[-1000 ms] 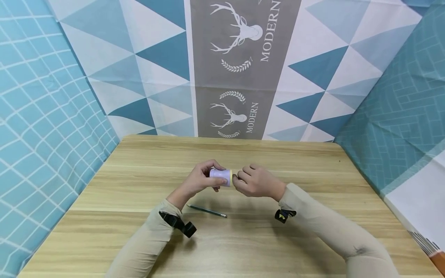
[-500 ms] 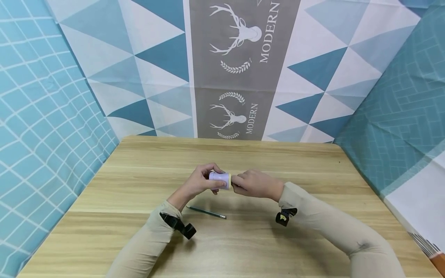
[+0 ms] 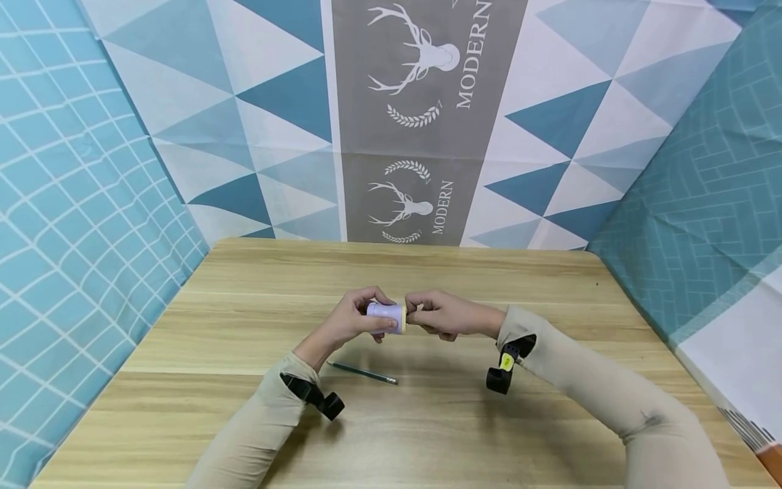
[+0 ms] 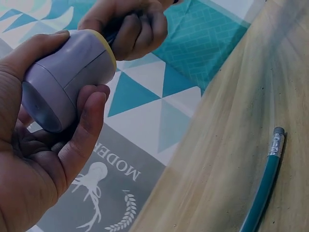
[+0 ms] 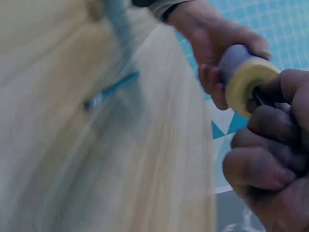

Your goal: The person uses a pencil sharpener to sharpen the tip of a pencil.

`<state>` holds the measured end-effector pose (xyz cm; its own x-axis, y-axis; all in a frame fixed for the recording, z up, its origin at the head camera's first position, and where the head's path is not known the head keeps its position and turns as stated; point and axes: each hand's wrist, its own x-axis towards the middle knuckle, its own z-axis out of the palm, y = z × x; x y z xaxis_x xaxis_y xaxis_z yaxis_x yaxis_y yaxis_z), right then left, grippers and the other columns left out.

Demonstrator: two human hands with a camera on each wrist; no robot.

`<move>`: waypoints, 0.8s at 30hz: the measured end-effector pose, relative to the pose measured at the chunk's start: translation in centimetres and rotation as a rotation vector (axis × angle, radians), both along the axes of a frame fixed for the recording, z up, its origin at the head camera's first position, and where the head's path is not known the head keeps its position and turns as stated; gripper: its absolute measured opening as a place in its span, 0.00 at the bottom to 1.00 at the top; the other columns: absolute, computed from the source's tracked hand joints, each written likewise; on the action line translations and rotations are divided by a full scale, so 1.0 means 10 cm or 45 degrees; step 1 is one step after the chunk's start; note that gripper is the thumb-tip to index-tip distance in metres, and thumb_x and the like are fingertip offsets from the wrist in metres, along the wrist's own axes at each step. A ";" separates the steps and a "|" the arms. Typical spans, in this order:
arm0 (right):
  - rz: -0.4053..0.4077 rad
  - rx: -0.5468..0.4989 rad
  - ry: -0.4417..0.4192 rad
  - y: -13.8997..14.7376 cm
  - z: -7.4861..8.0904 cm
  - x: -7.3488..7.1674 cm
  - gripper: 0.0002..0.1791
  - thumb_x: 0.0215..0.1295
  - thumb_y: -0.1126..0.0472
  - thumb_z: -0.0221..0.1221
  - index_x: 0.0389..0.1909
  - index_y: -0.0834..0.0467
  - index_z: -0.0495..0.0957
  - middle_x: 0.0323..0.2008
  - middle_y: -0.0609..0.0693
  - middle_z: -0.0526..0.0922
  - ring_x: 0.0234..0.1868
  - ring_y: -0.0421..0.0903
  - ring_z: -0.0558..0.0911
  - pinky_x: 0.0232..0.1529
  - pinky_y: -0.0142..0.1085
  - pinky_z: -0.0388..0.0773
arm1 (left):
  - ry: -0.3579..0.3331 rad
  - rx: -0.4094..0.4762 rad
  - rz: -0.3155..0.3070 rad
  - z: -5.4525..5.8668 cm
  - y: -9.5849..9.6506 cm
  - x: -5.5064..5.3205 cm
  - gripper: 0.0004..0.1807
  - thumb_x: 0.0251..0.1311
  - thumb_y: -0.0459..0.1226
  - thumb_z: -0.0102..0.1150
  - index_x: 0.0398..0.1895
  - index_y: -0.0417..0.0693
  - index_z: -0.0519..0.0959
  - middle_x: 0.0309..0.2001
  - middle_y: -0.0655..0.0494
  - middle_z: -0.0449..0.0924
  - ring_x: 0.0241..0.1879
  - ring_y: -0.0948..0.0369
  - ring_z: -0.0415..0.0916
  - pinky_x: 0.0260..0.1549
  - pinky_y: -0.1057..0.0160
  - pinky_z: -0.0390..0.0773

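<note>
In the head view my left hand (image 3: 343, 322) grips a small lavender cylinder with a yellow end, which looks like a pencil sharpener (image 3: 383, 316). It lies sideways in the air above the table, thumb on the near side. My right hand (image 3: 452, 316) is at the yellow end, its fingers curled. In the right wrist view, its thumb and forefinger pinch a thin dark stick (image 5: 259, 96) that enters a hole in the yellow face; the fingers hide most of it. A dark green pencil (image 3: 364, 372) with a metal-banded eraser lies on the table below.
The wooden table (image 3: 256, 407) stretches under both arms. Patterned cloth (image 3: 293, 136) hangs behind it, with a blue grid cloth (image 3: 73, 204) on the left and a teal cloth (image 3: 690, 197) on the right. Each wrist wears a black camera strap.
My right hand has rolled at the wrist, turning its knuckles and wrist camera, while staying at the yellow end. My left hand and the sharpener dipped slightly, then stayed still. The table pencil stays put.
</note>
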<state>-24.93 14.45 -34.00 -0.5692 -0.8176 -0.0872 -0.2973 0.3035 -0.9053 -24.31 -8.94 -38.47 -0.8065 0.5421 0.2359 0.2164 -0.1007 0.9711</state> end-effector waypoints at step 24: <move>-0.119 0.090 0.470 0.12 0.25 0.09 0.12 0.76 0.58 0.52 0.50 0.62 0.75 0.30 0.49 0.78 0.22 0.41 0.74 0.18 0.32 0.76 | 0.091 -0.050 0.067 0.14 -0.08 0.04 0.15 0.53 0.26 0.67 0.43 0.29 0.76 0.33 0.45 0.78 0.26 0.56 0.77 0.22 0.63 0.84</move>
